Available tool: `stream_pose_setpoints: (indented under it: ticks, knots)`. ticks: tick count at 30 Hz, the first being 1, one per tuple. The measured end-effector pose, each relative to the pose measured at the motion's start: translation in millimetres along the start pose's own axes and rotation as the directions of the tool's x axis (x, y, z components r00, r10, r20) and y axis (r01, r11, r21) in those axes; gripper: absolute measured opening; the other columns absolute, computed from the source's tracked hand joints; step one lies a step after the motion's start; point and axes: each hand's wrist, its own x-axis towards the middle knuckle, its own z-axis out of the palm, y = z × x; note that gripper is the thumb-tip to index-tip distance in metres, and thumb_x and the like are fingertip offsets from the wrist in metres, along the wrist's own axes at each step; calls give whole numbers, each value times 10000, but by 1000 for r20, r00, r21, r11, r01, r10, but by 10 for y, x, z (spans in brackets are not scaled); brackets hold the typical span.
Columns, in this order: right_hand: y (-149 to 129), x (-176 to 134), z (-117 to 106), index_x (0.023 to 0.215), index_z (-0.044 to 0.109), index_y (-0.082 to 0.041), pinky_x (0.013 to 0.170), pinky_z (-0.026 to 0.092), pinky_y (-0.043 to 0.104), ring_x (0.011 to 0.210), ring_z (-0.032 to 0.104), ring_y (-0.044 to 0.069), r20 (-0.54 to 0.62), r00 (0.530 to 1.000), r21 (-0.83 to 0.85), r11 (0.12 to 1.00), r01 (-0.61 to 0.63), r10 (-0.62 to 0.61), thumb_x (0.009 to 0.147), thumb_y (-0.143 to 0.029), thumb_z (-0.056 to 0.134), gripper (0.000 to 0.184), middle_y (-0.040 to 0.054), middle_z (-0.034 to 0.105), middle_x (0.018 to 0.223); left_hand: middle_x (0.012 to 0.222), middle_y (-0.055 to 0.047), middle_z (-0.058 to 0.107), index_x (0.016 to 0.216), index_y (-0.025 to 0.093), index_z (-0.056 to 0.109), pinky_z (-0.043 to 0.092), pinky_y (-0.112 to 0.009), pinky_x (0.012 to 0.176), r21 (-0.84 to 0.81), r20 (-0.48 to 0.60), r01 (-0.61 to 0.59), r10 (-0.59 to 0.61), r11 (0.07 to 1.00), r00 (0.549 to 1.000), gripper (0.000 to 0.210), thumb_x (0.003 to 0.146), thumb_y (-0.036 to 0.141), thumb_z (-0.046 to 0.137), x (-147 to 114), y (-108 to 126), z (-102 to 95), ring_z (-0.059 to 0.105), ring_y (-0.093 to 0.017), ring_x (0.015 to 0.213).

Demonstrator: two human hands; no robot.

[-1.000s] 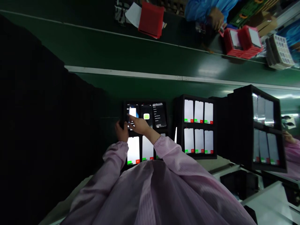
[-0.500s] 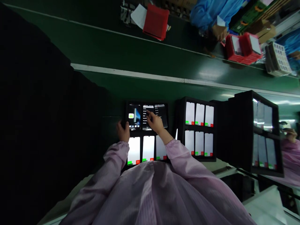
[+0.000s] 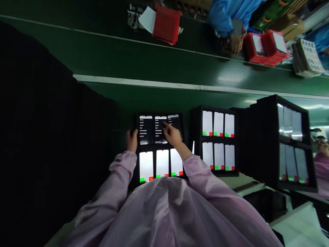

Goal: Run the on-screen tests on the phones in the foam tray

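Note:
A black tray (image 3: 160, 146) lies in front of me, holding smartphones in two rows. My left hand (image 3: 132, 140) grips its left edge, with the thumb at the rim. On the top-row left phone (image 3: 146, 129) a dark menu with white text is lit. My right hand (image 3: 173, 134) reaches over the top row, index finger stretched out to the screen of the middle phone (image 3: 159, 137), other fingers curled and nothing held. It partly covers the top right phone (image 3: 173, 120). Bottom-row phones, such as the left one (image 3: 146, 164), glow white with green and red corner boxes.
Right of my tray stands a second tray (image 3: 218, 140) of white-lit phones, then a tall stack of black trays (image 3: 257, 144). Dark stacked shapes (image 3: 38, 137) fill the left. Across the green bench, a blue-sleeved person's hand (image 3: 235, 43) works beside red bins (image 3: 273, 48).
The top left phone's screen has switched from a picture home screen to the dark text menu. My left hand has shifted slightly down the tray's edge; my right finger stays over the middle phone.

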Motion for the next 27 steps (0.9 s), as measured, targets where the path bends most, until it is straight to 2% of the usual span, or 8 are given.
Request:
stream_pose_setpoints:
  ticks: [4,8,10,16,19,23,27]
  knots:
    - [124,-102,-79,1007,672,-233,744,549,255,795,730,159,-38,998,51,998,-40,42,980,-237,550,125,44,762,1197,1315,-176,625,1147,199,612,373,-501,1200,9,14,16,-16,1000,1000,499,792,539,693,295,173,146,526,-342,1366]
    - [212,-142,-126,1002,666,-237,729,553,265,793,724,163,-51,995,56,995,-85,88,969,-235,547,124,48,751,1231,1354,-206,588,1170,189,594,313,-581,1225,24,3,25,-25,999,1000,576,725,510,771,399,213,246,451,-391,1427]
    - [235,-128,-139,997,664,-235,732,551,273,782,718,163,-58,993,45,994,-99,102,965,-228,549,120,53,739,1267,1348,-191,587,1158,202,603,307,-577,1232,30,-17,11,-10,1000,1000,544,736,504,765,389,196,251,449,-382,1428]
    - [228,7,-163,1127,669,-226,781,542,282,845,733,191,-59,988,1,989,-145,144,961,-208,562,198,54,766,1156,1356,-190,570,1196,184,623,280,-508,1258,40,-31,-32,33,999,999,468,832,472,674,290,188,183,427,-345,1451]
    - [221,39,-167,1066,681,-230,777,546,297,838,736,202,-51,982,-13,983,-184,183,946,-212,575,161,57,763,1165,1409,-184,550,1272,179,611,274,-460,1265,13,8,-68,68,998,998,478,883,456,596,222,175,136,409,-309,1471]
    - [234,-55,-144,1015,663,-227,729,548,290,743,708,170,-93,983,68,986,-155,161,950,-246,548,133,71,736,1258,1497,-157,518,1351,188,594,277,-396,1263,-62,71,-89,93,994,993,497,920,414,494,131,84,46,371,-255,1510]
    - [235,-262,-76,1038,661,-224,671,534,264,674,668,151,-65,987,147,980,-134,145,952,-277,523,171,55,770,1107,1523,-96,550,1415,246,575,344,-389,1229,-234,171,-21,63,972,983,538,918,409,451,58,-50,-43,437,-229,1478]
